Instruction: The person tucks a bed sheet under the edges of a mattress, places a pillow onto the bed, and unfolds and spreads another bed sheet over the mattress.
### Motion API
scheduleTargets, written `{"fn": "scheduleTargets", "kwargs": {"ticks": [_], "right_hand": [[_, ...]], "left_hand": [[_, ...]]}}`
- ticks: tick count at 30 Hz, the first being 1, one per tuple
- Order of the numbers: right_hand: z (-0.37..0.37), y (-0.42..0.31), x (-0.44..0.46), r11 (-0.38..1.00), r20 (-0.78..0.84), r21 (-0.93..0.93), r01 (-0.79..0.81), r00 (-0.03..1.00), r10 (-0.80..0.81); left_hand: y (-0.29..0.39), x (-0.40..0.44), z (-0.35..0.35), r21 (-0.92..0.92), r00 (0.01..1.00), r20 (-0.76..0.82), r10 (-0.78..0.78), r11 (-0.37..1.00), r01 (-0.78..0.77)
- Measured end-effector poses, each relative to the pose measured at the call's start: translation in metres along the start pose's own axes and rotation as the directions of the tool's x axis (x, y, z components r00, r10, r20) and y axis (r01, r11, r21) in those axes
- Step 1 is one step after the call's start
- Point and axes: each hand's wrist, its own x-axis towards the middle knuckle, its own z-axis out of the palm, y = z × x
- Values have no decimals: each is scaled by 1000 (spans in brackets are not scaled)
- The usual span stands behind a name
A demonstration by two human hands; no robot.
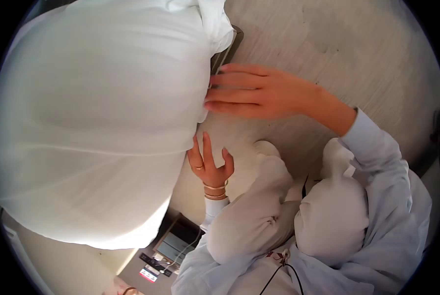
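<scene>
A large white cloth is drawn over a wide, rounded form at the left, with a bunched part near the top. My right hand reaches in from the right with its fingers stretched out, their tips at the cloth's edge. Lower down, my left hand, with a ring and bracelets, has its fingers apart. Its outer fingertips are beside or partly behind the cloth's lower edge. Neither hand visibly grips anything. Between cloth and floor, a dark frame corner shows.
Pale wood-like floor lies beyond my right hand. My bent knees in light trousers are close below the hands. At the lower left stand a dark-framed cabinet, a black power strip with cords, and a printed label.
</scene>
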Motion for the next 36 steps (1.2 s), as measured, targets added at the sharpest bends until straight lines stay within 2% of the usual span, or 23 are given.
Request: {"fn": "scheduleTargets", "kwargs": {"ticks": [1, 2, 5, 6, 7, 8, 9, 10, 11, 13, 17, 19, 20, 22, 23, 25, 28, 31, 32, 34, 35, 36], "right_hand": [[-7, -1, -6, 999, 64, -14, -51, 997, 52], [-9, -15, -8, 1000, 82, 1, -29, 996, 29], [-12, -40, -31, 998, 61, 35, 50, 997, -53], [-14, -40, -30, 1000, 111, -5, -15, 994, 15], [-14, -37, -25, 996, 153, -51, -79, 984, 86], [-4, -38, -4, 995, 146, -65, -75, 986, 84], [-4, -32, -13, 980, 72, -133, -149, 985, 160], [-8, -34, -1, 957, 4, -196, -214, 976, 219], [-8, -45, 20, 956, 3, -215, -200, 979, 205], [-2, -57, 40, 894, 107, -208, -397, 899, 424], [-1, -37, 28, 911, 40, -169, -376, 921, 388], [-13, -13, 12, 975, -22, -70, -209, 978, 208], [-21, -9, 4, 976, -27, -77, -202, 979, 201], [-48, 3, 0, 947, -40, -177, -270, 963, 267], [-52, 7, -3, 949, -36, -177, -262, 965, 260], [-56, 9, -7, 928, 64, -306, -212, 968, 243], [-58, 0, -6, 903, 64, -360, -233, 960, 274], [-64, -6, 4, 874, 116, -405, -267, 934, 339], [-62, -3, 13, 876, 111, -401, -269, 935, 338], [-52, 6, 36, 908, 289, -323, -265, 887, 361], [-47, 9, 41, 910, 293, -327, -256, 888, 355], [-42, 12, 40, 924, 229, -225, -310, 905, 359]], "left_hand": [[5, 6, -4, -86, 999, -2, 44, 995, -44], [7, 12, -9, -42, 995, 17, 101, 994, -100], [29, 14, 19, 81, 999, -3, -36, 996, 36], [40, 20, 27, 167, 999, -29, -40, 985, 44], [47, 27, 27, 172, 999, -32, -21, 985, 27], [37, 36, 14, 254, 994, 4, -106, 962, 102], [51, 44, 21, 348, 982, 33, -185, 923, 162], [55, 51, 15, 359, 962, 52, -269, 904, 233], [53, 54, 3, 349, 964, 32, -263, 907, 236], [53, 56, 11, 495, 981, 62, -182, 859, 128], [54, 55, 19, 375, 967, 60, -248, 903, 208], [54, 55, 17, 316, 972, 35, -232, 925, 209], [54, 55, 15, 316, 973, 25, -228, 925, 209], [59, 57, 12, 133, 962, 25, -270, 955, 265], [60, 57, 15, 131, 961, 20, -276, 953, 272], [62, 57, 15, 138, 963, 9, -270, 954, 266], [64, 55, 17, 147, 975, -56, -214, 964, 220], [73, 54, 18, 156, 972, -51, -229, 960, 234], [71, 55, 18, 165, 975, -68, -211, 962, 219], [59, 54, 25, 226, 977, -111, -181, 953, 202], [58, 54, 27, 264, 977, -146, -158, 945, 193], [61, 53, 25, 269, 975, -132, -182, 940, 211]]}}
